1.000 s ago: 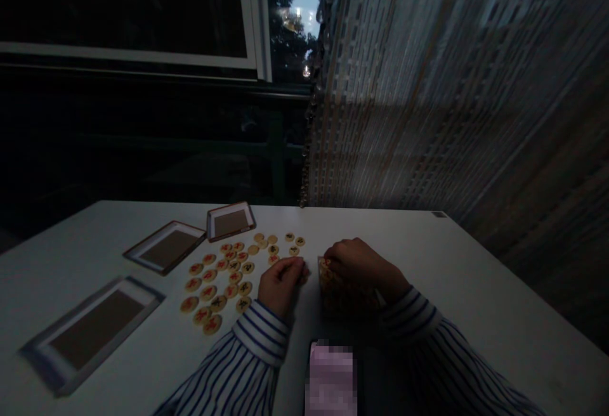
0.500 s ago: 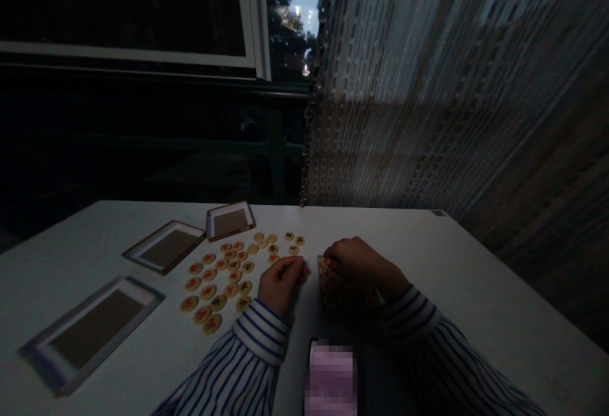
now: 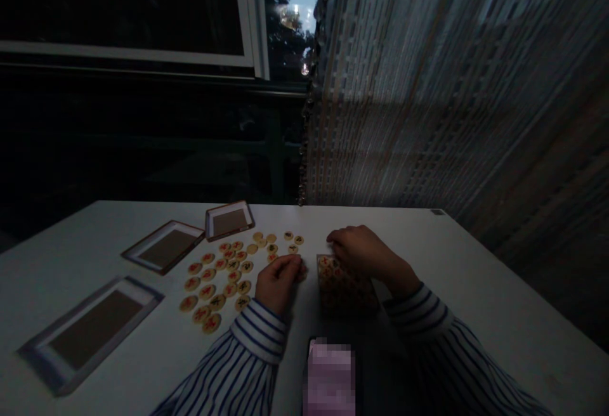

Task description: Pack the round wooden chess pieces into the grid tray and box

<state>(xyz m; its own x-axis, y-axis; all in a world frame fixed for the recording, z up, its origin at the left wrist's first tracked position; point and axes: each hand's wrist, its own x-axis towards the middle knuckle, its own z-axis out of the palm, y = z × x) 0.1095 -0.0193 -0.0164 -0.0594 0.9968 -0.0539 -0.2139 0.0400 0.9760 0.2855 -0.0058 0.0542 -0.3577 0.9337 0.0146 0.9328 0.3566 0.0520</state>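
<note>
My left hand (image 3: 277,284) is closed in a pinch beside the scattered pieces. A Chinese chess piece (image 3: 302,271) shows at its fingertips, partly hidden by the fingers. My right hand (image 3: 367,256) hovers over the far right part of a box (image 3: 347,302) of Chinese chess pieces. Its fingers stretch to the left, and nothing shows in them. Inside the box lie several round pieces with red characters; the hand hides some of them. Left of my left hand, round wooden pieces (image 3: 208,291) with red or black characters lie spread on the white table (image 3: 476,314).
Three shallow rectangular trays, a near one (image 3: 95,330), a middle one (image 3: 166,247) and a far one (image 3: 230,221), lie on the left of the table. A phone (image 3: 330,378) lies at the front. A bead curtain (image 3: 404,86) hangs behind the table by the window (image 3: 252,16).
My right hand has lifted from the box and moved slightly away, its fingers straightening, so more pieces in the box show. My left hand has barely moved.
</note>
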